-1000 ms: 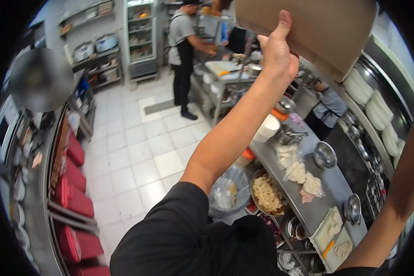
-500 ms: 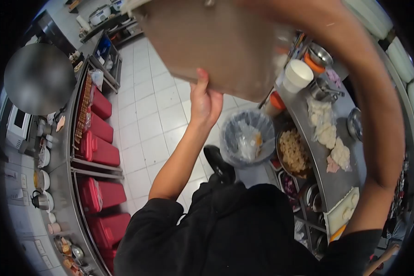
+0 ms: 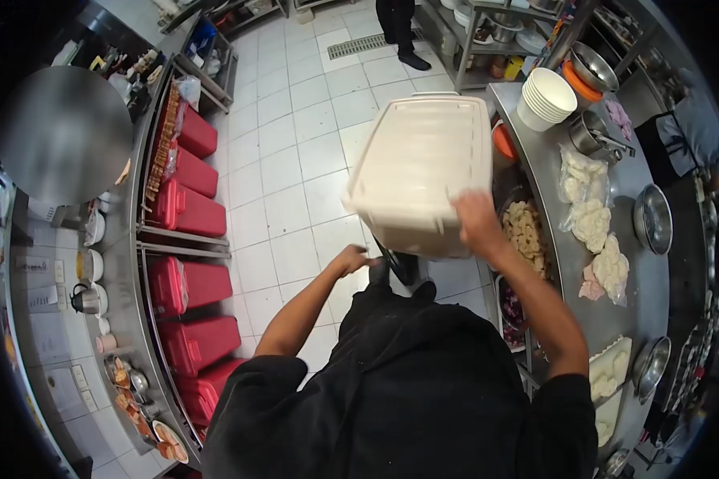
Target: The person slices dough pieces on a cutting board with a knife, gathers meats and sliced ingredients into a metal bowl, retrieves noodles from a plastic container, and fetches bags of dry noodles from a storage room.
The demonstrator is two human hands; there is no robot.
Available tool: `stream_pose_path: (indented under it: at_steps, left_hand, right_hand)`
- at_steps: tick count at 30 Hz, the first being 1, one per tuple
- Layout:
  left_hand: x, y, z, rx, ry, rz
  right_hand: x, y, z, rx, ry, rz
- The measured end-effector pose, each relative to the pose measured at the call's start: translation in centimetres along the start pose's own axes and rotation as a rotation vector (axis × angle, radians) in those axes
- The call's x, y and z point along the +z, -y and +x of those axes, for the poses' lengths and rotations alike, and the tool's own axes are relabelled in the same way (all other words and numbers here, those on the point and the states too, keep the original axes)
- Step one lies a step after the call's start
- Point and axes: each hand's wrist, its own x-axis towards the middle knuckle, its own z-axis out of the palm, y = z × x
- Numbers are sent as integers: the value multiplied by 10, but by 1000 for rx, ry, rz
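Note:
A beige plastic storage bin [image 3: 419, 164] with a lid-like flat top stands upright before me, between the floor aisle and the right counter. My right hand [image 3: 479, 223] is closed on its near right corner. My left hand [image 3: 351, 260] is apart from the bin, to the left of its near side above my legs. Its fingers are curled, one points right, and no object shows in it. The bin's underside is hidden, so I cannot tell whether it rests on anything.
The right counter [image 3: 655, 299] holds stacked white tubs [image 3: 547, 100], metal bowls [image 3: 653, 219] and bagged pale food [image 3: 591, 226]. Beneath its edge is a pan of chopped food [image 3: 523, 231]. Red lidded bins [image 3: 192, 207] line the left counter. Another person's legs [image 3: 395, 24] are at the back.
The bin has gone from high and tilted near my head to lower and upright. My left hand has let go of it. The bagged trash can is now out of sight.

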Motion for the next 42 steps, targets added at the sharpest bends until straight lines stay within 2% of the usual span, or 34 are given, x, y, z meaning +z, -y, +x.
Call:
stream_pose_path:
  at_steps: [2,3,4,5,6,10,12,13,15,16,17,19,20,21,23,25,27,29,30,31,32,33,35,36,37,38,40,41,42]
  left_hand:
    - [-20,39,-7,-114,-375,-45]
    - [-33,50,-4,-54,-640,-16]
    - [-52,12,-23,-115,-707,40]
    - [-63,-22,-32,41,-849,-54]
    - [-73,-49,-27,243,-901,-81]
    - [-125,-159,42,656,-835,68]
    - [-140,-196,77,646,-776,143]
    - [-142,-197,94,655,-754,146]
    - [-147,-198,136,399,-745,253]
    - [-155,-199,150,394,-516,161]
    - [-153,-205,164,407,-456,214]
    - [-155,-213,193,465,-366,205]
    - [-153,-221,192,471,-318,224]
    - [-154,-234,191,417,-318,291]
    - [-159,-250,201,373,-300,362]
    - [-161,-257,216,370,-322,358]
    - [-156,-267,200,389,-356,428]
    - [-156,-273,213,352,-364,452]
    - [-161,-272,223,345,-361,453]
    - [-164,-265,243,337,-264,333]
    - [-166,-258,255,327,-173,206]
    - [-167,-250,265,321,-178,199]
    - [-167,-242,266,349,-150,-49]
    - [-170,-232,262,344,-164,-53]
    - [-173,-223,245,338,-258,134]
    - [-180,-209,231,323,-356,331]
    - [-164,-198,200,256,-268,143]
    - [-160,-209,173,204,-203,-15]
    - [-163,-216,165,212,-201,-16]
  right_hand:
    - [15,9,-74,-20,61,8]
    - [14,5,-87,2,54,14]
    - [13,7,-104,88,23,-5]
    - [13,5,-115,163,-13,-33]
    - [14,2,-118,197,1,-31]
    - [19,14,-125,301,1,-58]
    - [29,22,-137,677,-102,-197]
    - [32,27,-137,698,-98,-207]
    - [36,44,-137,972,-229,-139]
    - [47,51,-150,1054,-264,-128]
    - [56,63,-155,1116,-265,-159]
    - [80,88,-140,1642,-816,429]
    - [55,100,-113,1915,-974,989]
    - [65,105,-113,1951,-1002,964]
    - [88,108,-112,1760,-1035,1076]
    - [96,105,-116,1844,-1102,1065]
    - [100,108,-115,1795,-1185,966]
    - [109,112,-129,1757,-1119,878]
    - [112,115,-134,1717,-1310,1056]
    - [112,118,-138,1657,-1496,1232]
    - [110,121,-141,1692,-1447,1318]
    - [114,120,-145,1693,-1435,1321]
    - [119,117,-140,1845,-1506,1053]
    - [121,116,-138,1958,-1513,847]
    - [108,111,-127,1953,-1500,863]
    - [102,106,-114,1910,-1328,803]
    - [95,100,-96,1837,-1099,712]
    - [93,97,-95,1836,-1104,711]
    - [90,92,-94,1861,-1135,698]
